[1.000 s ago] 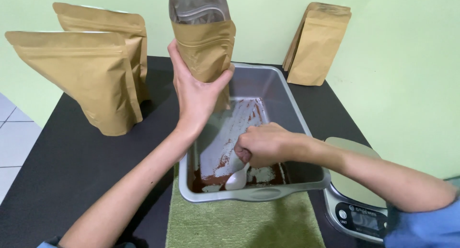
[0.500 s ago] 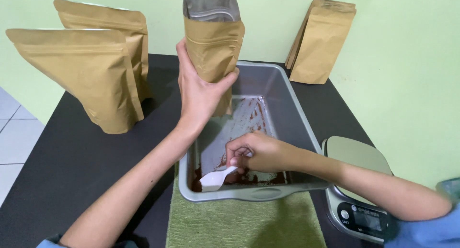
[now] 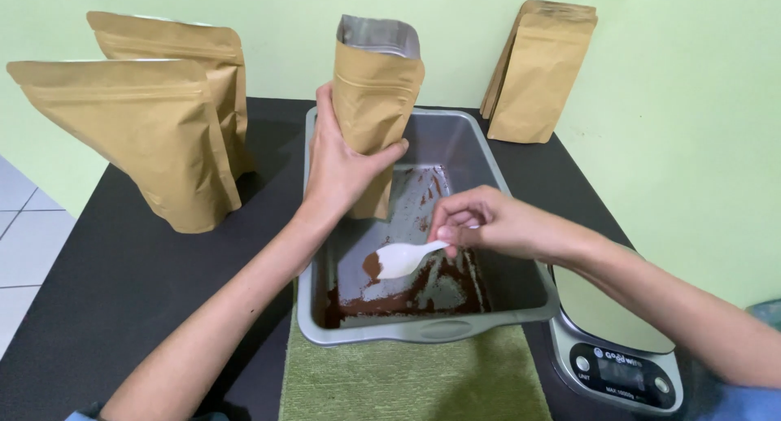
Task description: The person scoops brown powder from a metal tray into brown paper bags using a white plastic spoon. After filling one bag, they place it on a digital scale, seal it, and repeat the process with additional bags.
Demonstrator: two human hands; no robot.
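bright even light, soft shadows, sharp focus, slight wide-angle edge distortion

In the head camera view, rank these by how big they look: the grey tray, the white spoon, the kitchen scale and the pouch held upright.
Largest to smallest, as they look:
1. grey tray
2. held pouch
3. kitchen scale, partly cut off by the arm and nearer the camera, so its place against the pouch is unsure
4. white spoon
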